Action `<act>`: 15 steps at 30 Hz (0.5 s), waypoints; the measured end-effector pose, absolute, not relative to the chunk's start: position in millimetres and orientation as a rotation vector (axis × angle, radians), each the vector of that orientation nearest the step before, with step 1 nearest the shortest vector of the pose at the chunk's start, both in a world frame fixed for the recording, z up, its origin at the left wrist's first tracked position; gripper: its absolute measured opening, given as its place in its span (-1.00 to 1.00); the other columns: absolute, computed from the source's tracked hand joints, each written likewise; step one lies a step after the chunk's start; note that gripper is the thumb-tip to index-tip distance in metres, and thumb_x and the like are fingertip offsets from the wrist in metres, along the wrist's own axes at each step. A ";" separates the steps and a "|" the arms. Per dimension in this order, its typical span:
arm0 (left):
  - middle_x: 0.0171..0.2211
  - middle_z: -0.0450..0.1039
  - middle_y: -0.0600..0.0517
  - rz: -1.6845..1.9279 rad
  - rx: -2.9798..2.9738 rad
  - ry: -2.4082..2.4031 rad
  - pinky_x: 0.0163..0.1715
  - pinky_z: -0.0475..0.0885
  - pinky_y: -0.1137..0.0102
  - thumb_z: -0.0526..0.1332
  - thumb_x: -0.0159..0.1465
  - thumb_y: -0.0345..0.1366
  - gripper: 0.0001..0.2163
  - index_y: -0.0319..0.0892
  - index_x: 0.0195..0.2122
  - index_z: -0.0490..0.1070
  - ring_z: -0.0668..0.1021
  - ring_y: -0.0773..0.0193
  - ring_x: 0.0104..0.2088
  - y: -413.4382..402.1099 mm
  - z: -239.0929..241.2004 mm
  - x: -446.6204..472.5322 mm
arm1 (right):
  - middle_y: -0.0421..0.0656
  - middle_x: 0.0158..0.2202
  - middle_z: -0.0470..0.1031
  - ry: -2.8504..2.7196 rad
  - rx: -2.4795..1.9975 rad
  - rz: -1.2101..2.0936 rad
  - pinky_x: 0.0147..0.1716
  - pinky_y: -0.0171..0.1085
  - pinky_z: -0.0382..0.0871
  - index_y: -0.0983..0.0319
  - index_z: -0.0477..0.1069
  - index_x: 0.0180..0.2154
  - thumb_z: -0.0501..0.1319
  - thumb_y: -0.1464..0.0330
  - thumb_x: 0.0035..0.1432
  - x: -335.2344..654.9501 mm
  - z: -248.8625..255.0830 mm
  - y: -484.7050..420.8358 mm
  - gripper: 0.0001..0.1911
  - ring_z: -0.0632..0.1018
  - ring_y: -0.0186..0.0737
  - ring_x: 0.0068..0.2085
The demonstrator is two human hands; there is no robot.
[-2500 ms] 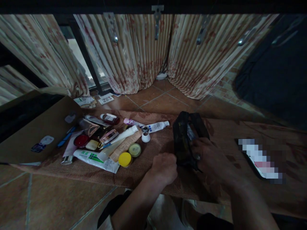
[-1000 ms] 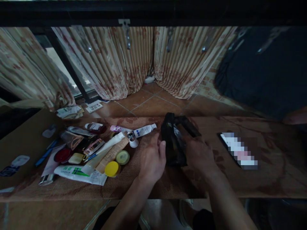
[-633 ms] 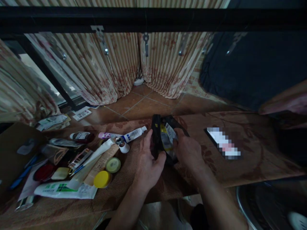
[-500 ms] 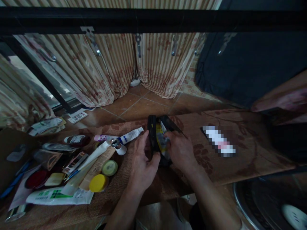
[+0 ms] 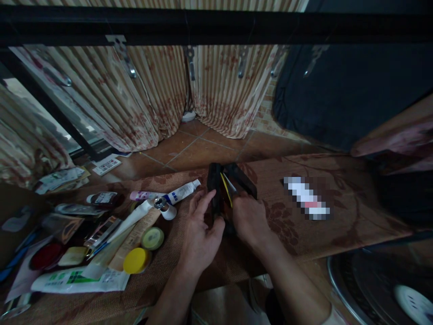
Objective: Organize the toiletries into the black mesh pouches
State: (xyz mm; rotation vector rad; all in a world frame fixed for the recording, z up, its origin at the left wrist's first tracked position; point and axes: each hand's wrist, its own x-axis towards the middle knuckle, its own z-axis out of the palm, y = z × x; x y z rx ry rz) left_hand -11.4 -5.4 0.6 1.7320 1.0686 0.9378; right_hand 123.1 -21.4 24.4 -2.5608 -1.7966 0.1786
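A small black pouch (image 5: 216, 186) stands open on a brown patterned cloth (image 5: 284, 225) in the middle of the view. A yellow and white packet (image 5: 226, 189) shows in its mouth. My left hand (image 5: 200, 234) grips the pouch's left side with thumb and fingers. My right hand (image 5: 249, 220) is closed on the pouch's right side, its fingertips hidden at the opening.
To the left lies a heap of cosmetics: white tubes (image 5: 181, 193), a green-printed tube (image 5: 79, 280), a yellow lid (image 5: 135, 261), a round tin (image 5: 152, 238), a red compact (image 5: 43, 255). A phone (image 5: 306, 197) rests at the right. Curtains (image 5: 142, 99) hang behind; a fan (image 5: 389, 289) is at lower right.
My hands have drawn the pouch's mouth narrower, so less of the yellow packet shows. The left hand came onto the pouch's side. The camera turned right and up.
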 end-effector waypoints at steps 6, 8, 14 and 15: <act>0.26 0.13 -0.05 0.984 1.691 1.030 0.05 0.46 0.22 0.17 0.17 -0.46 -0.48 -0.02 0.18 0.33 0.39 0.08 0.18 -5.2 -2.2 -10.2 | 0.09 -0.21 0.56 -1.751 -2.596 0.180 -0.32 -0.21 0.39 0.33 0.53 -0.25 0.06 0.37 0.26 124.3 26.0 -21.2 -0.72 0.62 0.00 -0.17; 0.25 0.14 -0.06 0.979 1.691 1.033 0.05 0.47 0.22 0.17 0.17 -0.47 -0.48 -0.02 0.17 0.33 0.40 0.09 0.17 -5.7 -0.6 -10.1 | 0.11 -0.19 0.56 -1.755 -2.602 0.173 -0.33 -0.20 0.39 0.34 0.53 -0.26 0.05 0.37 0.26 124.1 26.0 -21.4 -0.71 0.62 0.02 -0.18; 0.21 0.20 -0.08 1.006 1.745 1.069 0.19 0.34 0.19 0.17 0.13 -0.50 -0.47 -0.10 0.16 0.33 0.37 0.13 0.20 -4.9 3.7 -9.9 | 0.06 -0.24 0.58 -1.635 -2.649 0.149 -0.34 -0.19 0.36 0.32 0.52 -0.29 0.07 0.30 0.24 125.7 27.4 -20.5 -0.70 0.62 0.04 -0.21; 0.21 0.20 -0.08 1.008 1.756 1.074 0.22 0.32 0.19 0.17 0.13 -0.50 -0.48 -0.11 0.15 0.33 0.37 0.13 0.20 -4.7 4.0 -10.0 | 0.05 -0.24 0.58 -1.619 -2.642 0.136 -0.34 -0.18 0.35 0.31 0.52 -0.30 0.07 0.28 0.24 125.1 27.9 -20.4 -0.70 0.63 0.04 -0.21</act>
